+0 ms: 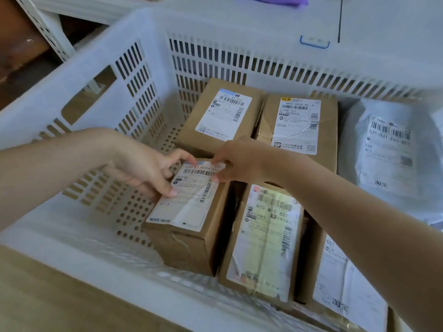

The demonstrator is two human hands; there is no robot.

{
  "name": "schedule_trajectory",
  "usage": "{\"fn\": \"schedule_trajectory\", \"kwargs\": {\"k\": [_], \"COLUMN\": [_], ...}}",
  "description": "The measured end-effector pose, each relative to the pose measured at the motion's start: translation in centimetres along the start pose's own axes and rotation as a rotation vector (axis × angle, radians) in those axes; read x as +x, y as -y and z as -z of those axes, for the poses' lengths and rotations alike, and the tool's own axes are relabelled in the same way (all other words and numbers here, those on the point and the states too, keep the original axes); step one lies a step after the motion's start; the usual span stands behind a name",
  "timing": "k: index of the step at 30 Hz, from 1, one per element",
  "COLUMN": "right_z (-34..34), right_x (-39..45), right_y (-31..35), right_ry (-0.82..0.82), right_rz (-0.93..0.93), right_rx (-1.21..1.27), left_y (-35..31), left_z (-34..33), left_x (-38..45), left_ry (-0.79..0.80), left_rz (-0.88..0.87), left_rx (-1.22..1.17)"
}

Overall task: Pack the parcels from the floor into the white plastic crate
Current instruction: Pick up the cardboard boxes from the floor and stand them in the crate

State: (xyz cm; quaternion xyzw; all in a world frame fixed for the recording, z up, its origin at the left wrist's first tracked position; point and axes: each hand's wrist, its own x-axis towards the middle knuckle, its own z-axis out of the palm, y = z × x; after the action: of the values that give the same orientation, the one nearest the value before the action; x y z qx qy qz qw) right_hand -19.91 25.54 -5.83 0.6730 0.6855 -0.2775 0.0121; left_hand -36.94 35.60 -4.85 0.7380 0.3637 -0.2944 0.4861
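Two hands are seating a box [191, 219] in the crate [79, 111], left of the other parcels.
Left hand [143, 168] and right hand [242, 161] are pinching its far end; it should be going down flat, snug against the neighbouring box [266, 238]. Its label is reading, as far as blur allows, "E1 A024"; another box [297, 125] is showing "G058", and the white bag [390, 152] "淘宝".

Left hand [143, 168] and right hand [239, 161], fingers curled, nearly touching.

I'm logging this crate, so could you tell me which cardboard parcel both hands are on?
The near-left box, beside the crate's perforated left wall; left hand and right hand grip its far end.
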Motion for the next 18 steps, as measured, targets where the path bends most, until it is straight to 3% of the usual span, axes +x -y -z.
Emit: {"fn": "schedule_trajectory", "kwargs": {"k": [4, 8, 13, 18], "right_z": [-0.4, -0.9, -2.3, -3.1], "right_x": [-0.3, -1.3, -0.2, 1.7], "right_y": [-0.2, -0.2, 1.0, 2.1], "right_ry": [-0.052, -0.067, 0.249, 0.440], "right_rz": [-0.035, 0.048, 0.098, 0.021], "right_rx": [0.063, 0.103, -0.233, -0.461], "left_y": [-0.8, 0.4, 1.4, 1.1], "left_z": [0.4, 1.2, -1.4, -2.9], "left_x": [1.0, 2.1, 4.7, 8.2], "left_ry": [-0.034, 0.105, 0.241, 0.185], "left_rz": [0.008, 0.019, 0.112, 0.241], "left_rx": [0.043, -0.184, -0.075, 0.111]}}
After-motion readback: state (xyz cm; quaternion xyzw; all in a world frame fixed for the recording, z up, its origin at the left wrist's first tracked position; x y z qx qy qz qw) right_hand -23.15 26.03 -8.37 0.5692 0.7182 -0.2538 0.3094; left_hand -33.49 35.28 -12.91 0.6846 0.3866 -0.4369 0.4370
